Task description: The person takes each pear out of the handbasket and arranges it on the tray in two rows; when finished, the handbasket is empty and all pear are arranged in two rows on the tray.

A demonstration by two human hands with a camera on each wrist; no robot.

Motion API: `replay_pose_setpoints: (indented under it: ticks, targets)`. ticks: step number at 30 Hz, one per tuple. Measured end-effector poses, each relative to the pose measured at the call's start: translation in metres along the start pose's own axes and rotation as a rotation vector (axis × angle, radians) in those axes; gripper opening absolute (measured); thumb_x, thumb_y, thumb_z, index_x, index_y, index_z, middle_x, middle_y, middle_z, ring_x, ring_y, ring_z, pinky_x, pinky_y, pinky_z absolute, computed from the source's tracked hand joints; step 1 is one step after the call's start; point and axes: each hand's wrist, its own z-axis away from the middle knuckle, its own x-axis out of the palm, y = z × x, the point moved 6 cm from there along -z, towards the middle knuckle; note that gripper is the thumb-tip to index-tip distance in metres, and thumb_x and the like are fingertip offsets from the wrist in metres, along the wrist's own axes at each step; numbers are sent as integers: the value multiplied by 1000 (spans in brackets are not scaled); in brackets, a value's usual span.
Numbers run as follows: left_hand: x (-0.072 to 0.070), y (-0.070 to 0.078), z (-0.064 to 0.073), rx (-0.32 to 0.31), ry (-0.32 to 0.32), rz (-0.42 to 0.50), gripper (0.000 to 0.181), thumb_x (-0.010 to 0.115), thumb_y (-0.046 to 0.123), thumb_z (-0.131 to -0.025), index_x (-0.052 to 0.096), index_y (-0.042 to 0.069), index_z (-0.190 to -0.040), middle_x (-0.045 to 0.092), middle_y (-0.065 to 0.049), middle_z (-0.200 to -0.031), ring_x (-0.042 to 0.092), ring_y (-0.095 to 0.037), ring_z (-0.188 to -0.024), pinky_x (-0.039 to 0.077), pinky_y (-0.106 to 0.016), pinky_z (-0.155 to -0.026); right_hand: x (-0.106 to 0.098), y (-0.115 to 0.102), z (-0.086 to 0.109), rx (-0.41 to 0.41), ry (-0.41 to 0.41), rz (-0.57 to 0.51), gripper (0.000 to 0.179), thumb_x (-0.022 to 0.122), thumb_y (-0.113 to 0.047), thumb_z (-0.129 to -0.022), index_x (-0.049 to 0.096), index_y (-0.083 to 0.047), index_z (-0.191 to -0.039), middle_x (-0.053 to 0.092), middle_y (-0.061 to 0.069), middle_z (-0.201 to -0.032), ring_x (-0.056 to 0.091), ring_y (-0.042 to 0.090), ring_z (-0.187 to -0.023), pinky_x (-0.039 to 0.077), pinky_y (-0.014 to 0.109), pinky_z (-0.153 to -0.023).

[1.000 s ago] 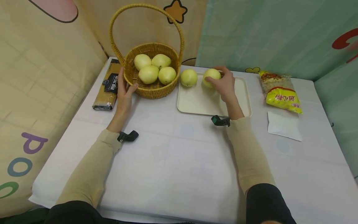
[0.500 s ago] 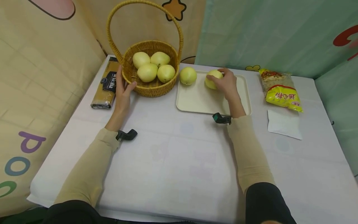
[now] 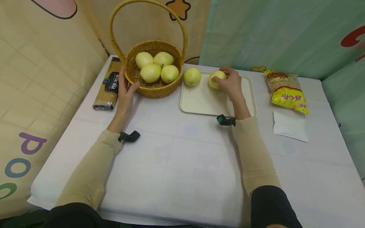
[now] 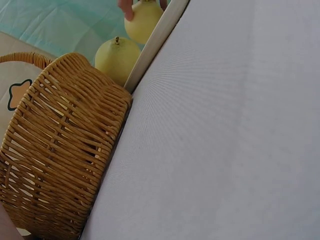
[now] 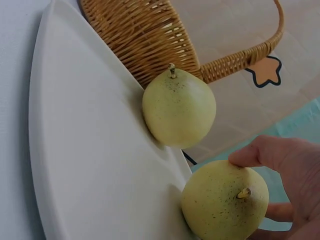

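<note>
Honestly, the round, pale yellow-green pear [image 5: 217,205] looks pretty freckly, brown specks all over plus a stubby tan stem, and the right hand [image 3: 231,85] has it pinched near the middle of the cream rectangular tray's [image 3: 199,103] far edge. Can't tell if its underside actually touches down, since fingers hide part of it. Left hand's [image 3: 125,95] fingers lie straight against the golden-brown wicker basket [image 3: 155,92], mostly cropped out of the left wrist view.
</note>
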Motion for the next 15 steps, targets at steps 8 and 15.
replay_pose_setpoints:
  ticks: [8,15]
  targets:
    - [1,2,2,-8,-2,0,85,58,20,-99,12,21,-171,14,-2,-178,18,-19,-163,20,-26,-130,4,0,1,-51,55,40,73,76,-36,-91,51,-5,-152,58,21,-148,54,34,-135,47,44,-111]
    - [1,3,1,-14,5,-6,85,58,20,-99,13,20,-171,14,-1,-177,19,-16,-162,19,-24,-129,-1,-5,4,-37,54,28,78,73,-46,-93,47,-5,-155,53,20,-154,52,33,-140,46,43,-116]
